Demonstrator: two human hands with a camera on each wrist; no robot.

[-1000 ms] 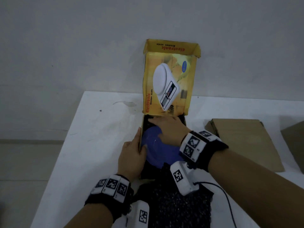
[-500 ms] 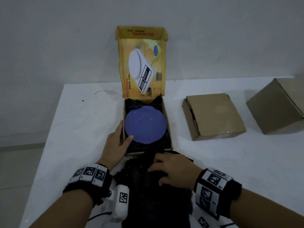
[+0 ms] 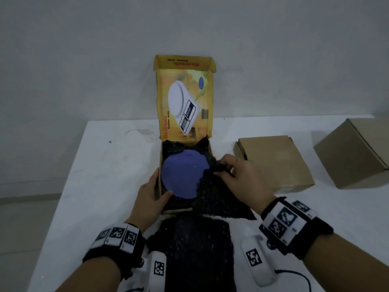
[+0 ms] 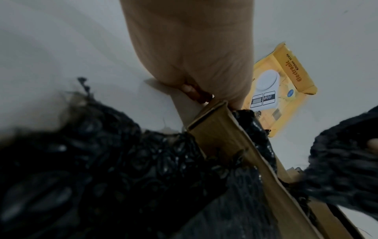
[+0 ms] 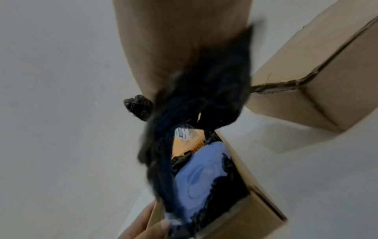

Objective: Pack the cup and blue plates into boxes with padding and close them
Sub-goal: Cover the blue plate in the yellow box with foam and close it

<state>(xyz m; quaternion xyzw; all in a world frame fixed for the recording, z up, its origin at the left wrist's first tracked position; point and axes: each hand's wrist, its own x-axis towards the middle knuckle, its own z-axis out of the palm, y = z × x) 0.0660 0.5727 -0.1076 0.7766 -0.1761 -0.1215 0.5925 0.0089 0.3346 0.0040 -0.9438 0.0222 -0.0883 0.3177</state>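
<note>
- One blue plate [image 3: 182, 174] lying flat in yellow box [image 3: 160, 186] on black padding [image 3: 212, 199]; likely rigid, breakable, slick; best gripped at rim.
- Right hand [image 3: 242, 182] pinching padding at plate's 3 o'clock; soft, light.
- Left hand [image 3: 149, 199] clasping box wall at 8 o'clock.
- Lid [image 3: 185, 106] at 12 o'clock reads "electronic Kitchen scale".

Under my right hand [image 3: 242, 182] the black padding [image 3: 212, 199] I pinch looks like thin, crinkly bubble plastic with small glints. Just beside my left hand [image 3: 149, 199], the box [image 3: 161, 157] wall is raw, matt brown cardboard with a rough edge. The blue plate [image 3: 183, 175] looks smooth, faintly shiny. The lid [image 3: 185, 98] is glossy printed yellow card.
</note>
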